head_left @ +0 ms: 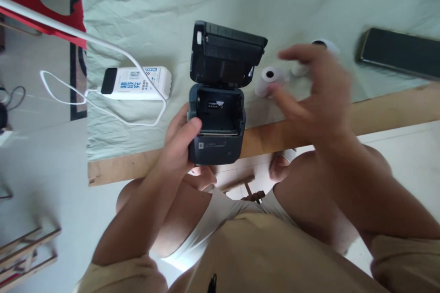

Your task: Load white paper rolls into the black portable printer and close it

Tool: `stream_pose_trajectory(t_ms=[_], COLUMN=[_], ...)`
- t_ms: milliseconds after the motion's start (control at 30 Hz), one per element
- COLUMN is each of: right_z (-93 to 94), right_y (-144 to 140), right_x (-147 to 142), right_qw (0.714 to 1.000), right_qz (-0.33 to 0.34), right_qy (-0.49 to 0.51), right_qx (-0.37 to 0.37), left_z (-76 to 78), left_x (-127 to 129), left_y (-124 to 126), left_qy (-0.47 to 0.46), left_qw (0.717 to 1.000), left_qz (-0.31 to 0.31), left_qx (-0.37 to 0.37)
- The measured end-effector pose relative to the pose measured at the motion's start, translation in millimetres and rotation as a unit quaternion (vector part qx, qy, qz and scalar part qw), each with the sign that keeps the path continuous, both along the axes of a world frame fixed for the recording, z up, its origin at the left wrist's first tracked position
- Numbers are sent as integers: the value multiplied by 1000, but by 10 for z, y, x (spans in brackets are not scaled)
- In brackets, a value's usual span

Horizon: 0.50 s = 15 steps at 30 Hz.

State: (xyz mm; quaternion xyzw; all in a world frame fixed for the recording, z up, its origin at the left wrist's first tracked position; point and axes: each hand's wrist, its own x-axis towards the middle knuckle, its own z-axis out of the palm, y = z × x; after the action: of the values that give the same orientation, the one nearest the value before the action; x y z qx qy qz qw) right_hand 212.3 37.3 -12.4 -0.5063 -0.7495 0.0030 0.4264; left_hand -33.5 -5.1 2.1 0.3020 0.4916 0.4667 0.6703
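My left hand (180,139) grips the left side of a small dark label printer (217,149) at the table's front edge, thumb on its rim. The printer's lid (225,57) is swung up, and its compartment holds no roll. To the right stands a white paper roll (264,83) with a dark core hole. My right hand (318,87), blurred by motion, is over it with thumb and forefinger spread apart. The thumb tip overlaps the roll's edge; I cannot tell whether it touches. Behind that hand, another white roll (330,46) is partly hidden.
A white power bank (137,83) lies on the left, with a white cable (118,50) looping over it and off the table. A black phone (400,52) lies at the right. Green cloth (151,9) covers the table, leaving a bare wooden front edge (120,169).
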Motion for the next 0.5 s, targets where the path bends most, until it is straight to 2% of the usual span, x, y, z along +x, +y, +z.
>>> stream_pose_trajectory(t_ms=[67,100,167,267,367,433,500], right_z=[131,156,106,-100,-171,-71,94], right_y=[-28,-9,90,286,347,261,102], right_x=[134,215,379,549,567,490,342], right_qw=[997,996,998,990,984,990,994], right_qz=[-25,-35,-54,-85,-110,-111,-91], right_qy=[-16,-23,-44,-56,-73,-34,46], right_qx=[73,73,1,-98,-121,-79,-48], left_z=[0,-1,-2,-1,1,-2,-11], left_x=[-4,-4,-1,14,34,42,38], left_y=[-20,-24,-24,-12,-5,-4,-6], left_qy=[25,30,26,29,24,11,4], left_qw=[999,998,998,998,998,998,998], left_qz=[1,0,2,-5,0,11,19], left_qx=[42,56,60,61,60,63,66])
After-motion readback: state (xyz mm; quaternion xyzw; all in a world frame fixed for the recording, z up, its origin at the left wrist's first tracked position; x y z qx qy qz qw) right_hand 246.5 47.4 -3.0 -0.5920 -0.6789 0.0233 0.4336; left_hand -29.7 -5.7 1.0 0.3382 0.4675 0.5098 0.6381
